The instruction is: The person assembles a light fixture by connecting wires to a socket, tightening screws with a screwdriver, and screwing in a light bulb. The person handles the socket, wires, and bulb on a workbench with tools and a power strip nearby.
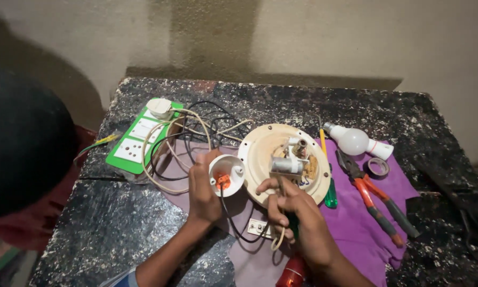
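My left hand [202, 187] grips a small white round lamp-holder cap [227, 171] with an orange part inside; a black wire runs from it down the table. My right hand [291, 212] is closed around a green-handled screwdriver [291, 229] whose shaft points up at a cream round base plate [260, 154]. That plate carries a small metal cylinder [287, 165] and white fittings, and it rests on a purple cloth [356, 218].
A green switch board [135, 146] with a white plug and coiled cream and black wires lies at the left. Orange-handled pliers [374, 199], a white bulb [354, 141], a tape roll [378, 167], a yellow-and-green screwdriver [328, 175] lie right. A person's dark head [21, 143] is at the left edge.
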